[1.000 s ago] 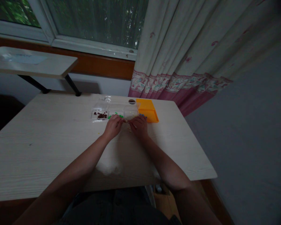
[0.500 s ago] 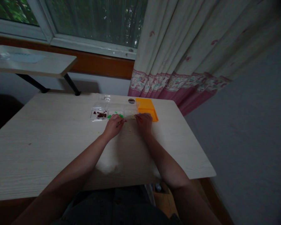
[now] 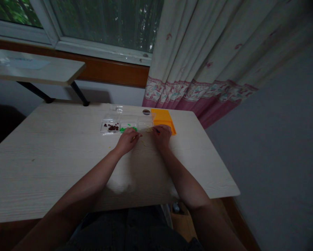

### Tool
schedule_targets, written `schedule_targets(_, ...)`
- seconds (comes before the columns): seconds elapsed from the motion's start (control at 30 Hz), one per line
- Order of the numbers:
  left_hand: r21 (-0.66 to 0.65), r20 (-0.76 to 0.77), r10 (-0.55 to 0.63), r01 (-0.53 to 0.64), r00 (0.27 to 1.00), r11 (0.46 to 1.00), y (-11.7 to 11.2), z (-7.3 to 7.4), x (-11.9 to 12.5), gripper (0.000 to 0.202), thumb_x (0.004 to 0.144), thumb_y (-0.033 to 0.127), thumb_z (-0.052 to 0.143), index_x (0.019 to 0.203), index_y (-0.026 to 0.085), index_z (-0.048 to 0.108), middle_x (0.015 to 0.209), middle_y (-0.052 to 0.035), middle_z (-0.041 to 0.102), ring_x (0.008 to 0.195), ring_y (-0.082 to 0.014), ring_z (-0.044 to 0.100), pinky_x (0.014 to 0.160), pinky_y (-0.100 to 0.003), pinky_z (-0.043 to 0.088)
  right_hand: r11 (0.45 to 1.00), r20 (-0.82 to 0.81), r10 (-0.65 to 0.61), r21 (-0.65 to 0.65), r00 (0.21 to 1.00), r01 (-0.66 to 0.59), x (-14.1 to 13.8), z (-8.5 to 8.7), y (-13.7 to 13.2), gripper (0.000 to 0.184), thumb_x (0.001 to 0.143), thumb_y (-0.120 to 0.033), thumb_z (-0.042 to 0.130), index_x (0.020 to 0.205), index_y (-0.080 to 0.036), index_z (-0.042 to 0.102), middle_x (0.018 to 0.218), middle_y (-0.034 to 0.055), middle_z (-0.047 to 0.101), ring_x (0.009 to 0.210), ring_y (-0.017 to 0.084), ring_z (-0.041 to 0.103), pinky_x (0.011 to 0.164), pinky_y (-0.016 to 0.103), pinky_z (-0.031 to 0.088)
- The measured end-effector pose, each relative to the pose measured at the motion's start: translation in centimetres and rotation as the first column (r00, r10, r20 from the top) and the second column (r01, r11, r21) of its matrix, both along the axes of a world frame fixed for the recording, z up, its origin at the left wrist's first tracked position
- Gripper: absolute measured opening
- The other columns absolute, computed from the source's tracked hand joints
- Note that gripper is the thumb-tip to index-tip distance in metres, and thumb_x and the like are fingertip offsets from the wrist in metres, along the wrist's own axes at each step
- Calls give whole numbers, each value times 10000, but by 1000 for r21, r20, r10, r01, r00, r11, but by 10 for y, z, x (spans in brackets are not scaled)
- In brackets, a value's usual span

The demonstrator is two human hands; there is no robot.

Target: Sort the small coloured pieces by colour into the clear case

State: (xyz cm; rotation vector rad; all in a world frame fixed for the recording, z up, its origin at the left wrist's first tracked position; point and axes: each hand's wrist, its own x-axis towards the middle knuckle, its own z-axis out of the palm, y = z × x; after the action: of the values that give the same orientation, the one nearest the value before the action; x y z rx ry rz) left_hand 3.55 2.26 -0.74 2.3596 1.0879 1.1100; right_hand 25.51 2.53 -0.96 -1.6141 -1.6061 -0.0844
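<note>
My left hand (image 3: pixel 128 140) is closed in a pinch just in front of the clear compartment box; what its fingers hold is too small to name. My right hand (image 3: pixel 161 136) is also pinched, over the right end of that box and the near edge of the orange tray (image 3: pixel 162 114). Its fingertips are beside pale small pieces (image 3: pixel 149 129). In the clear box (image 3: pixel 102 129), dark red-brown pieces (image 3: pixel 113 128) lie in the left compartment and green pieces (image 3: pixel 125 129) in the middle one, partly hidden by my left hand. A few pale bits (image 3: pixel 143 143) lie on the table between my hands.
A round brown item (image 3: pixel 146 112) sits behind the box, near the orange tray. At the back left, a raised shelf (image 3: pixel 65 75) stands on black legs. A curtain (image 3: pixel 188 69) hangs behind the table (image 3: pixel 67 157), and a wall is to the right.
My right hand has shifted slightly to the right, away from the pale pieces. The left hand stays almost in place, still pinched.
</note>
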Motion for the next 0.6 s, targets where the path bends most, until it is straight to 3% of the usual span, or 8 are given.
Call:
schedule_targets(0.4,-5,-69,-32,32,997,999,1,-2,0,249,951,293,500,997,217,733,872,-63,584,886,-212,539,813,-362,438,1000,30,9,-22,1000,-8,2,-3,4,218,907,-327,591,893,-195,765,922,77,713,961,225,573,926,399,389)
schedule_targets(0.6,-33,-145,-100,97,984,995,-1,0,0,210,863,299,631,1045,240,718,939,-61,569,951,-228,533,894,-393,429,999,27,30,-13,999,-30,1,-2,3,239,911,-331,571,885,-189,762,929,90,710,949,231,569,934,407,390)
